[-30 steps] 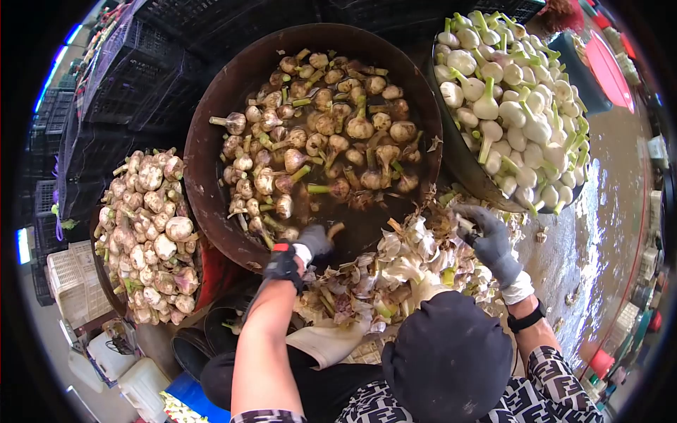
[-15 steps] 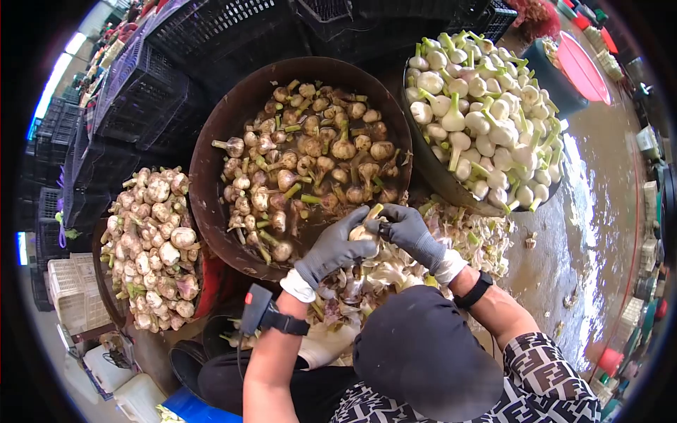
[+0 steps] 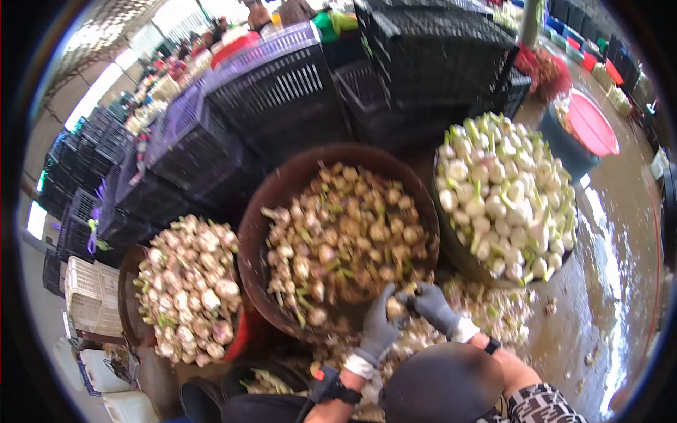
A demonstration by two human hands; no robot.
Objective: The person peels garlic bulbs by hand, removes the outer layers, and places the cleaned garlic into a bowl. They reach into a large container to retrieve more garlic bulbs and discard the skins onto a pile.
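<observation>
My left hand (image 3: 379, 326), in a grey glove, is wrapped round a garlic bulb (image 3: 396, 307) with its stem pointing up and away. Beside it, the gloved fingers of my right hand (image 3: 433, 307) are closed at the same bulb's right side; the exact fingertip contact is blurred. Both hands are over the near right rim of a wide brown tub (image 3: 255, 233), where unpeeled garlic (image 3: 352, 225) lies in murky water. Below the hands is a heap of loose garlic skins (image 3: 493, 310).
To the right stands a tub piled with white peeled garlic bulbs (image 3: 504, 197). More dirty garlic (image 3: 190, 289) is heaped at the left. Black crates (image 3: 275, 92) are stacked behind. A pink basin (image 3: 591, 120) rests on a dark bucket, and the floor (image 3: 564, 331) is wet.
The view has tilted upward, so the tubs and hands appear lower and more crates show behind. Both hands remain together at the garlic bulb.
</observation>
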